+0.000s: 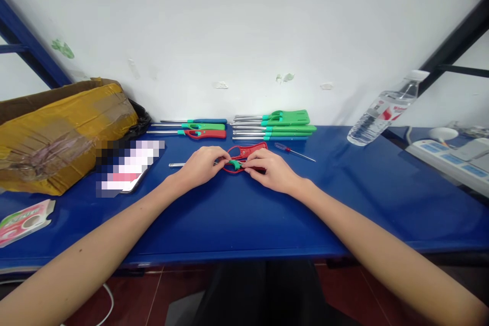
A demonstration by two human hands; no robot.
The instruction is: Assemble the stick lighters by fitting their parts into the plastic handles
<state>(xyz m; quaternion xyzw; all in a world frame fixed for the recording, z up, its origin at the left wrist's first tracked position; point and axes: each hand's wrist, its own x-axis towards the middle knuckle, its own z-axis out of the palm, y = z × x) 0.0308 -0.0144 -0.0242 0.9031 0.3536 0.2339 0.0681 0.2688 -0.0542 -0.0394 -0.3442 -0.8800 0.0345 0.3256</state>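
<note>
On the blue table lies a red long-nosed gas lighter, its casing split into two halves. One red casing half (256, 150) lies behind my fingers; the other is mostly covered by my right hand. A small green trigger (235, 164) sits between my fingertips. My left hand (204, 164) is closed, thumb and forefinger pinching at the trigger's left end. From under it a metal tube (176, 165) sticks out to the left. My right hand (269, 169) is also closed, its fingertips pinching the lighter's parts at the trigger's right side; the exact piece is hidden.
Behind my hands lie two groups of lighters, a left one with a red lighter (214, 134) and a right one with several green lighters (294, 118). A screwdriver (296, 153) lies right. A phone (132, 168) and taped carton (69, 132) stand left, a water bottle (385, 109) and power strip (446, 158) right.
</note>
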